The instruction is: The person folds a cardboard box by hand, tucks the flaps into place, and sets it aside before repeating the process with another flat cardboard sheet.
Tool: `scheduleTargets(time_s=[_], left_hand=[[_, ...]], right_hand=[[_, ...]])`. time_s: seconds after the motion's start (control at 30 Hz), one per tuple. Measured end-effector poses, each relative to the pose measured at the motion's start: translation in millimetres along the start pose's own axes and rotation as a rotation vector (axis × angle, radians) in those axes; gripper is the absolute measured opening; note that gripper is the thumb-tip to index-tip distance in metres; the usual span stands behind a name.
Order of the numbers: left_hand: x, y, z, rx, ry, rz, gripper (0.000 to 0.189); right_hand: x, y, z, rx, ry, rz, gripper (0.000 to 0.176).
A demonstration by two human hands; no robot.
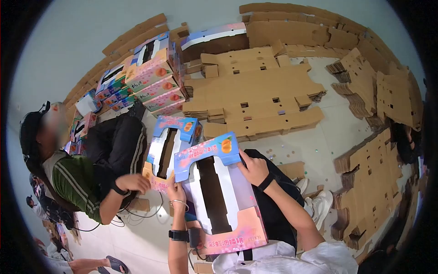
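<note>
A printed fruit carton (pixel 242 201) in blue, pink and orange rests on my lap, its top cut open by a long slot. My right hand (pixel 253 169) grips its far right corner, thumb along the printed blue end panel. At the carton's left side, my left hand (pixel 175 191) has its fingers closed on the edge, partly hidden by the cardboard. Just beyond stands a second printed carton (pixel 157 148) of the same kind. A co-worker's hand (pixel 132 183) is near that carton's close end.
A co-worker in a green top (pixel 68 176) sits at the left. Stacked finished cartons (pixel 153 82) stand behind. Flat brown cardboard blanks (pixel 260 91) are piled ahead, with further stacks (pixel 369 182) at the right. A black cable (pixel 146 213) lies on the floor.
</note>
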State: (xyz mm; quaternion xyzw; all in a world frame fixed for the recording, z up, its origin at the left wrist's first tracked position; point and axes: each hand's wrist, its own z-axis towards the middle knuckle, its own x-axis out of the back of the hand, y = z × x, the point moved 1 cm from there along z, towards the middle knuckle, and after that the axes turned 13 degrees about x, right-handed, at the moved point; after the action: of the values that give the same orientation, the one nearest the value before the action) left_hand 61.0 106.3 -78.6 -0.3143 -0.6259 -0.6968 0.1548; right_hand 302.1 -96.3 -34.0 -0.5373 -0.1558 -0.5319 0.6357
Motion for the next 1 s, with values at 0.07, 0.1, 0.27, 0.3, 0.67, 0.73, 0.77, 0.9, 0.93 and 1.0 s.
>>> scheduleTargets(time_s=[0.07, 0.1, 0.27, 0.3, 0.67, 0.73, 0.77, 0.9, 0.93, 1.0], left_hand=[[11, 14, 2, 0.122, 0.024, -0.108, 0.022], [19, 24, 2, 0.125, -0.021, -0.018, 0.023], [17, 30, -1, 0.137, -0.032, 0.009, 0.025], [8, 15, -1, 0.073, 0.012, -0.01, 0.028], [1, 17, -38, 0.208, -0.211, 0.137, 0.081], [5, 32, -45, 0.231, -0.251, 0.259, 0.09], [9, 40, -51, 0.215, -0.274, 0.177, 0.097], [27, 54, -83, -0.079, -0.27, 0.334, 0.097], [33, 49, -86, -0.071, -0.269, 0.333, 0.097], [47, 35, -93, -0.075, -0.308, 0.388, 0.092]], right_hand=[[3, -2, 1, 0.004, -0.027, -0.031, 0.059], [5, -3, 1, 0.011, -0.051, -0.057, 0.057], [5, -10, 6, 0.03, 0.03, -0.134, 0.041], [5, -10, 6, 0.039, 0.024, -0.16, 0.041], [4, -19, 30, 0.234, 0.318, -0.084, 0.038], [7, -27, 35, 0.151, 0.269, 0.07, 0.049], [14, -35, 36, 0.049, 0.158, 0.164, 0.059], [21, -33, 8, 0.1, -0.06, 0.218, 0.082], [28, -40, -3, 0.11, -0.117, 0.235, 0.079], [39, -51, -38, 0.202, -0.22, 0.188, 0.064]])
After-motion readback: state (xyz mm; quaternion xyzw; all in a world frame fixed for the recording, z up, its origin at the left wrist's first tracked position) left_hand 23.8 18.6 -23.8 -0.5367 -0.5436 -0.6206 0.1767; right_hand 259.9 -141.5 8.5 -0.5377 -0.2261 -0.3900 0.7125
